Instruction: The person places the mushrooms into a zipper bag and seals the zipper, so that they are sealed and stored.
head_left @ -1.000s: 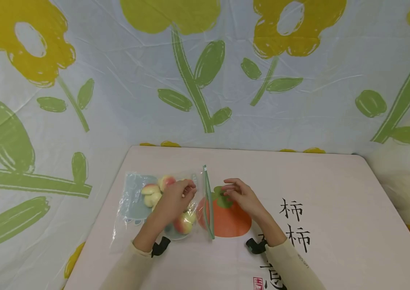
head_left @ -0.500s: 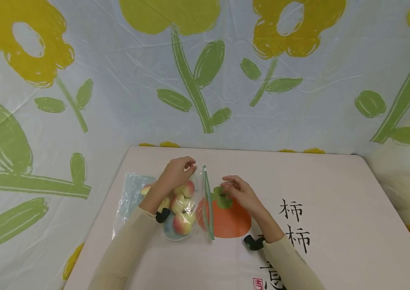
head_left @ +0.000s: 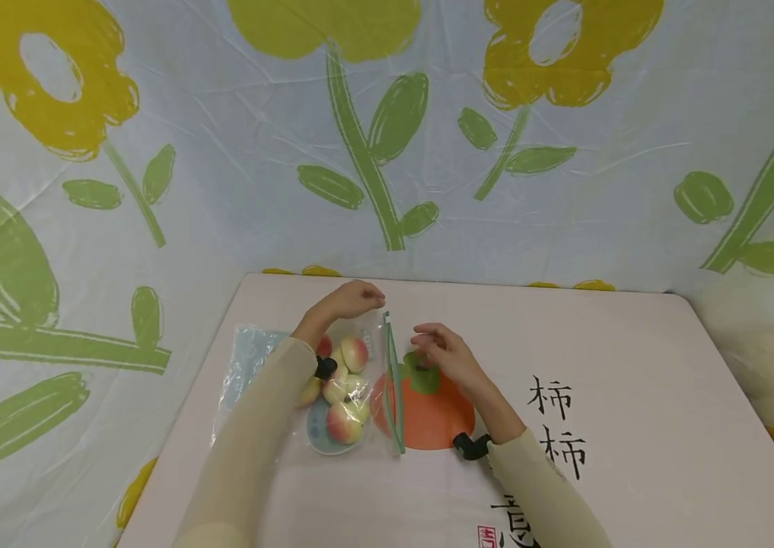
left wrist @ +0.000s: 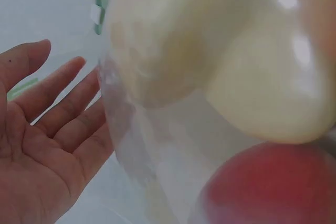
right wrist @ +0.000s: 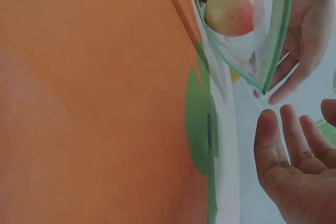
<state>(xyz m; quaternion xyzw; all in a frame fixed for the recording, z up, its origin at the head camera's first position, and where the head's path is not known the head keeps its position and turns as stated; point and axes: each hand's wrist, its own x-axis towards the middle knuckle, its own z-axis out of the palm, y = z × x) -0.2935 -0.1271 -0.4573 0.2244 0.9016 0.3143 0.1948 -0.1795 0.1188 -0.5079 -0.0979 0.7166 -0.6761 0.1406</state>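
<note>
A clear zip bag with a green seal [head_left: 388, 327] lies on the table, its mouth facing right and parted in the right wrist view. Inside are several yellow-and-red peaches [head_left: 345, 423]. At the bag's far edge, beyond the peaches, is my left hand [head_left: 354, 299]. Its fingers are loosely extended, and in the left wrist view the fingertips are right at the clear plastic. My right hand [head_left: 451, 355] hovers right of the bag's mouth, over the printed persimmon, fingers relaxed and holding nothing. My left sleeve hides part of the bag.
A light blue plate [head_left: 320, 440] shows under the peaches. A pale blue patterned piece [head_left: 253, 354] lies at the left, under clear plastic. The pink tabletop [head_left: 606, 342] bears a persimmon print [head_left: 437, 418] and black characters. Flowered cloth [head_left: 256, 152] hangs behind and at both sides.
My left hand has moved from above the peaches away to the bag's far edge, its forearm now crossing the bag's left part. The right hand has shifted slightly left and away.
</note>
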